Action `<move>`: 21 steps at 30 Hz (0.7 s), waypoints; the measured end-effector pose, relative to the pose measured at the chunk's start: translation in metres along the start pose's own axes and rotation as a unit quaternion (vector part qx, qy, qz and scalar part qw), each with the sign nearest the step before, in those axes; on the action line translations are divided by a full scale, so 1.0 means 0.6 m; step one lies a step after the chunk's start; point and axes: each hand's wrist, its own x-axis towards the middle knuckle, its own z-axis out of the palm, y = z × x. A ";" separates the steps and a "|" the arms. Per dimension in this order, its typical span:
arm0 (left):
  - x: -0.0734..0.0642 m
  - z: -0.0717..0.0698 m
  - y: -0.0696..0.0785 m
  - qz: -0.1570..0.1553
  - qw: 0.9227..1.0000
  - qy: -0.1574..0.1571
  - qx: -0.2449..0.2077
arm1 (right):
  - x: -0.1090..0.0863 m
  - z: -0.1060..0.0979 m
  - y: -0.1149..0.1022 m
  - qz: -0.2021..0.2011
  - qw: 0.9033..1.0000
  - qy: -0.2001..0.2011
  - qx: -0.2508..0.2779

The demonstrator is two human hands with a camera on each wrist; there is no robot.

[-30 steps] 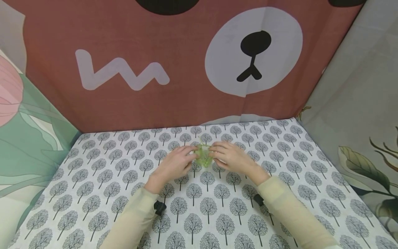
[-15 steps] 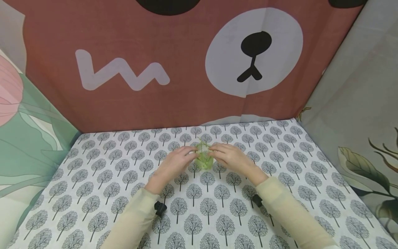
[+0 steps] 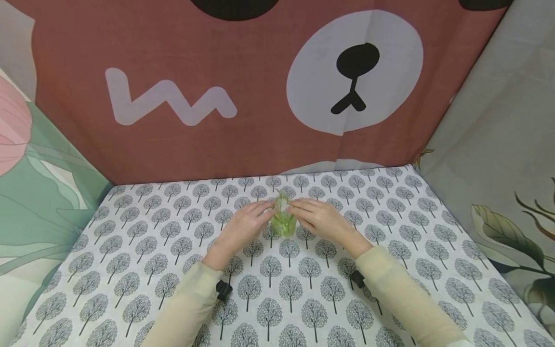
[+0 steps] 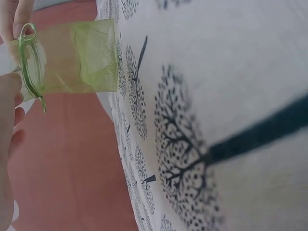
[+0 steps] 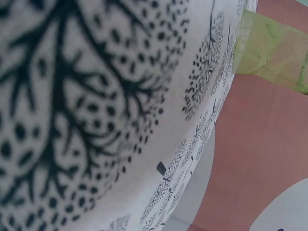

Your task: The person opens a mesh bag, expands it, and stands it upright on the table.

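Note:
A sheer green drawstring pouch (image 3: pixel 284 224) stands on the cloth between both hands in the head view. From the left edge, my left hand (image 3: pixel 248 222) pinches the pouch's mouth with thumb and fingertips. Opposite it, my right hand (image 3: pixel 322 220) pinches the other side of the mouth. A green drawstring (image 4: pixel 32 72) with a loop runs round the pouch near the mouth in the left wrist view. There the pouch's base meets the cloth, and its see-through body shows nothing solid inside. The right wrist view shows the pouch (image 5: pixel 269 48) at upper right, with the right hand out of frame.
A white cloth (image 3: pixel 269 313) printed with grey trees covers the table. Behind it rises a reddish-brown backdrop (image 3: pixel 173 149) with a bear's muzzle. Patterned fabric walls, the left (image 3: pixel 52 193) and the right (image 3: pixel 490 159), flank the table. Black wrist cameras (image 3: pixel 224 290) sit beneath the sleeves.
The right hand's fingertips have shifted slightly left, toward the left hand. The pouch's mouth sits closer between the fingers, and its lower body shows more fully. Both arms stay nearly in place.

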 end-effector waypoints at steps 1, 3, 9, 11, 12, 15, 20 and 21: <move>0.000 0.002 -0.001 -0.004 1.000 0.001 -0.001 | 0.001 0.001 0.000 0.001 1.000 -0.001 -0.001; 0.000 0.005 -0.001 -0.014 1.000 0.004 -0.004 | 0.001 0.003 0.002 0.004 1.000 -0.006 -0.004; 0.002 0.008 -0.001 -0.038 0.999 0.010 -0.002 | 0.004 0.005 0.001 0.021 0.999 -0.037 -0.008; 0.003 0.008 -0.001 -0.046 0.999 0.009 0.001 | 0.004 0.005 0.000 0.028 0.999 -0.044 -0.005; 0.003 0.009 0.000 -0.051 0.999 0.008 0.001 | 0.004 0.005 0.000 0.031 0.998 -0.046 -0.003; 0.004 0.008 0.002 -0.075 0.997 0.004 0.001 | 0.004 0.006 0.001 0.040 0.998 -0.046 0.002; 0.005 0.002 0.007 -0.138 0.990 -0.015 0.002 | 0.005 0.005 -0.001 0.053 0.997 -0.050 -0.013; 0.005 0.001 0.008 -0.155 0.988 -0.022 0.002 | 0.005 0.005 -0.001 0.059 0.997 -0.053 -0.016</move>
